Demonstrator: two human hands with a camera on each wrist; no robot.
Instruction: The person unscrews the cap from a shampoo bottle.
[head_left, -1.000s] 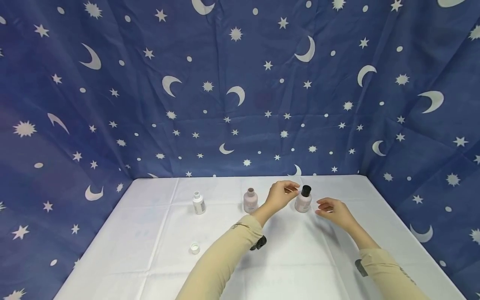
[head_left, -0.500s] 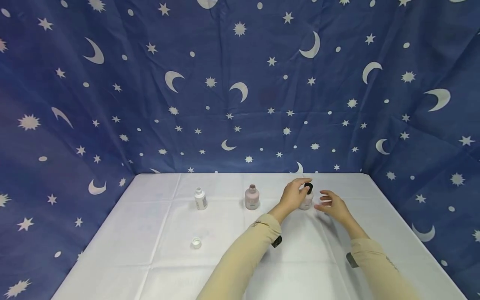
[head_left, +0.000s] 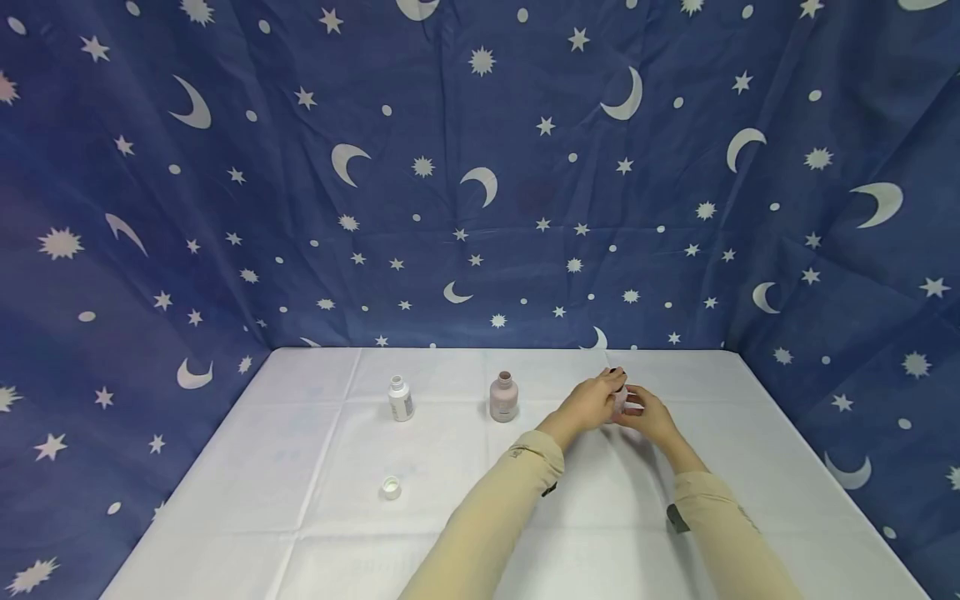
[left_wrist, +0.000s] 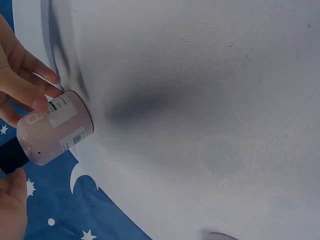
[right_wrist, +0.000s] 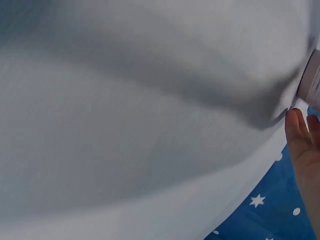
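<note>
A pale pink bottle with a white label (left_wrist: 55, 127) stands at the right rear of the table, mostly behind the hands in the head view. Its black cap (left_wrist: 11, 156) is on. My left hand (head_left: 588, 402) pinches that cap from above. On the other side, my right hand (head_left: 651, 417) holds the bottle's body, thumb in front and fingers behind, as the left wrist view shows. Some right fingers (right_wrist: 300, 132) show near the bottle's base in the right wrist view. The left fingers on the far side of the cap are hidden.
Another pink bottle (head_left: 503, 400) stands uncapped left of the hands. Farther left is an uncapped white bottle (head_left: 401, 400), with a white cap (head_left: 391, 487) lying nearer the front. A blue curtain (head_left: 480, 208) with moons and stars encloses the white table (head_left: 337, 533).
My left hand has moved right and taken hold of the black cap. My right hand has come leftward from beside the bottle onto its body.
</note>
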